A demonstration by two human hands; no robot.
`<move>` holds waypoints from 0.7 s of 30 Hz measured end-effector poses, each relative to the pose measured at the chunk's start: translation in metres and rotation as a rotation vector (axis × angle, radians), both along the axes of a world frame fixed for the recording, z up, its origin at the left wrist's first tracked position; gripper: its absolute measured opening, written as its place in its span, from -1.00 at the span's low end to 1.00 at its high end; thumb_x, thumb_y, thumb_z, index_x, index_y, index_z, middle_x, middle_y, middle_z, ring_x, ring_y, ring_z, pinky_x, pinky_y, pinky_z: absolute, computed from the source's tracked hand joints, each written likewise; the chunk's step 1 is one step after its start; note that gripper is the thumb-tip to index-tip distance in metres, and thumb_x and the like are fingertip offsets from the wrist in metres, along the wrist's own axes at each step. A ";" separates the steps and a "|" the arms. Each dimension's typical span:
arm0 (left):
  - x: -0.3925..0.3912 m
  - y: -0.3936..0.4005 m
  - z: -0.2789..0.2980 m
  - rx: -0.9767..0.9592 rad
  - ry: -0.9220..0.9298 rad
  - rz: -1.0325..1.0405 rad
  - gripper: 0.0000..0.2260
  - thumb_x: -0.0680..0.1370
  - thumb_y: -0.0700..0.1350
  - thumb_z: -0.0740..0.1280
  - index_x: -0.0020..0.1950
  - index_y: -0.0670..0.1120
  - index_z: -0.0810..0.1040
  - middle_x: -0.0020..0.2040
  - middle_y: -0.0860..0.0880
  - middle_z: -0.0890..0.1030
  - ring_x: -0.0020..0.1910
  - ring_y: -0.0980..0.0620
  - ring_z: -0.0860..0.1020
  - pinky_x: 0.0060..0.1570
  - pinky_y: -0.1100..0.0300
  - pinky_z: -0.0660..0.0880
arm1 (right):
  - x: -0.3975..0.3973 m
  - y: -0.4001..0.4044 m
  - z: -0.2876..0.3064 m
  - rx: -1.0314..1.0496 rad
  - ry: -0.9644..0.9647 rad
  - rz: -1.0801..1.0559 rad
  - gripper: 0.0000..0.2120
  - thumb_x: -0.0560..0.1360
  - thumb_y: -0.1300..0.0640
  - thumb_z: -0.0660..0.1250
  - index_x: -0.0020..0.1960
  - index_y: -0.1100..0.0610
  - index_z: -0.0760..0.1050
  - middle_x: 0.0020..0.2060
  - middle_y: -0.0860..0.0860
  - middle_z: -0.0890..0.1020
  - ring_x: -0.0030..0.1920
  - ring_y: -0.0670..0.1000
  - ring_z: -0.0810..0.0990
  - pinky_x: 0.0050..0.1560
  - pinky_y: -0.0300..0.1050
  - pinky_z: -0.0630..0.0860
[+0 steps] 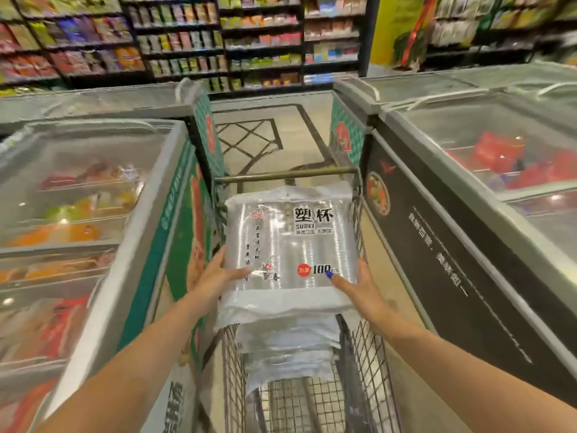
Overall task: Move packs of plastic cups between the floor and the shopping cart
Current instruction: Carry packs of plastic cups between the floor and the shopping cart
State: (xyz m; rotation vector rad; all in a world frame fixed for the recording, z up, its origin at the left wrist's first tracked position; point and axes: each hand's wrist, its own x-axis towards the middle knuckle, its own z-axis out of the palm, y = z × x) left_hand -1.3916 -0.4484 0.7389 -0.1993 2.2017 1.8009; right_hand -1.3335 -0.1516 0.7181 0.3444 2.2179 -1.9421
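One clear pack of plastic cups (288, 242) is held above the shopping cart (362, 354), gripped at its near corners by the left hand (215, 275) and right hand (359, 284). More packs (287, 348) are stacked beneath, between two chest freezers (150, 220).

Head cam — fwd-down, close over cart (359, 348)

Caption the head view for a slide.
Both hands, left hand and right hand, hold a pack of plastic cups over the shopping cart between two chest freezers.
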 end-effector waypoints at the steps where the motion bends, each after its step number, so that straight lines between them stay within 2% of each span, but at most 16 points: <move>1: -0.005 0.004 -0.007 0.010 0.006 -0.001 -0.03 0.30 0.05 0.54 0.58 0.01 0.08 0.52 -0.01 0.26 0.44 -0.06 0.31 0.45 -0.05 0.19 | -0.006 -0.001 -0.006 0.005 -0.005 0.016 -0.26 0.38 -0.20 0.49 0.41 -0.17 0.15 0.23 -0.21 0.46 0.17 -0.16 0.51 0.27 0.01 0.47; 3: -0.014 0.008 -0.025 -0.001 -0.002 -0.001 -0.20 0.43 -0.13 0.48 0.57 -0.06 0.13 0.42 0.05 0.32 0.33 0.05 0.34 0.37 0.07 0.23 | -0.019 -0.001 -0.022 -0.006 -0.048 0.026 -0.39 0.48 -0.04 0.43 0.39 -0.10 0.17 0.09 -0.25 0.46 0.00 -0.27 0.48 0.00 -0.28 0.48; 4: -0.018 0.008 -0.031 -0.007 -0.010 0.001 -0.23 0.45 -0.16 0.46 0.56 -0.04 0.13 0.36 0.09 0.32 0.32 0.06 0.33 0.37 0.05 0.24 | -0.025 -0.002 -0.028 -0.006 -0.071 0.026 -0.37 0.46 -0.01 0.44 0.42 -0.05 0.18 0.11 -0.19 0.49 0.00 -0.26 0.49 -0.07 -0.33 0.47; 6: -0.029 0.005 -0.049 -0.020 -0.046 0.029 -0.22 0.46 -0.14 0.46 0.57 -0.01 0.11 0.44 0.08 0.30 0.41 -0.02 0.32 0.41 -0.03 0.23 | -0.035 -0.008 -0.040 -0.008 -0.083 0.023 -0.24 0.37 -0.09 0.47 0.46 0.00 0.21 0.22 -0.04 0.51 0.08 -0.12 0.55 0.04 -0.15 0.53; 8: -0.037 0.002 -0.061 -0.014 -0.074 0.066 -0.24 0.48 -0.14 0.45 0.57 -0.04 0.10 0.50 -0.02 0.30 0.43 -0.08 0.32 0.42 -0.04 0.23 | -0.045 -0.014 -0.055 0.005 -0.117 0.009 -0.20 0.32 -0.20 0.50 0.44 -0.05 0.23 0.27 -0.03 0.50 0.16 -0.01 0.55 0.20 0.05 0.51; 9: -0.042 0.000 -0.067 -0.008 -0.095 0.079 -0.28 0.50 -0.17 0.43 0.56 -0.06 0.12 0.47 -0.01 0.33 0.39 -0.06 0.35 0.40 0.00 0.26 | -0.050 -0.016 -0.061 0.020 -0.140 0.007 -0.27 0.36 -0.19 0.49 0.41 -0.06 0.26 0.24 -0.06 0.51 0.16 -0.01 0.55 0.19 0.03 0.51; 11: -0.048 -0.001 -0.080 -0.002 -0.128 0.075 -0.33 0.52 -0.24 0.39 0.55 -0.08 0.15 0.37 0.04 0.38 0.29 0.01 0.38 0.32 0.07 0.28 | -0.060 -0.020 -0.073 0.031 -0.166 0.008 -0.45 0.45 -0.08 0.45 0.36 -0.04 0.33 0.16 -0.06 0.58 0.06 -0.04 0.60 0.00 -0.15 0.56; 12: -0.050 -0.003 -0.085 0.002 -0.154 0.068 -0.33 0.52 -0.25 0.39 0.55 -0.08 0.14 0.38 0.03 0.38 0.29 0.02 0.37 0.33 0.06 0.26 | -0.064 -0.021 -0.080 0.041 -0.169 0.007 -0.48 0.46 -0.07 0.44 0.36 -0.02 0.37 0.13 -0.03 0.61 0.03 -0.04 0.63 -0.09 -0.21 0.56; 14: -0.052 -0.005 -0.094 -0.011 -0.219 0.048 -0.32 0.48 -0.20 0.43 0.52 -0.03 0.19 0.39 0.05 0.40 0.33 0.00 0.39 0.40 -0.02 0.27 | -0.071 -0.020 -0.094 0.083 -0.188 0.008 -0.49 0.44 -0.11 0.44 0.33 -0.02 0.43 0.11 -0.01 0.65 0.01 -0.06 0.64 -0.19 -0.28 0.54; 16: -0.055 -0.010 -0.111 0.000 -0.257 0.033 -0.31 0.41 -0.14 0.48 0.48 0.02 0.27 0.38 0.01 0.47 0.32 -0.05 0.46 0.37 -0.12 0.34 | -0.076 -0.017 -0.108 0.102 -0.214 -0.004 -0.51 0.46 -0.13 0.43 0.33 -0.03 0.44 0.10 -0.02 0.65 -0.01 -0.10 0.63 -0.28 -0.38 0.50; 19: -0.061 -0.012 -0.134 0.014 -0.263 0.033 -0.28 0.39 -0.10 0.49 0.49 0.16 0.28 0.34 0.08 0.51 0.31 -0.02 0.47 0.36 -0.14 0.35 | -0.079 -0.016 -0.120 0.133 -0.241 -0.038 -0.54 0.45 -0.17 0.42 0.30 -0.07 0.45 0.11 -0.06 0.65 -0.02 -0.14 0.62 -0.30 -0.39 0.46; 21: -0.063 -0.004 -0.125 0.000 -0.247 0.045 -0.32 0.44 -0.14 0.45 0.50 0.14 0.27 0.34 0.09 0.50 0.31 -0.02 0.46 0.36 -0.12 0.34 | -0.083 -0.017 -0.117 0.142 -0.245 -0.061 -0.69 0.50 -0.10 0.40 0.19 -0.09 0.43 -0.03 -0.17 0.60 -0.10 -0.21 0.54 -0.29 -0.34 0.38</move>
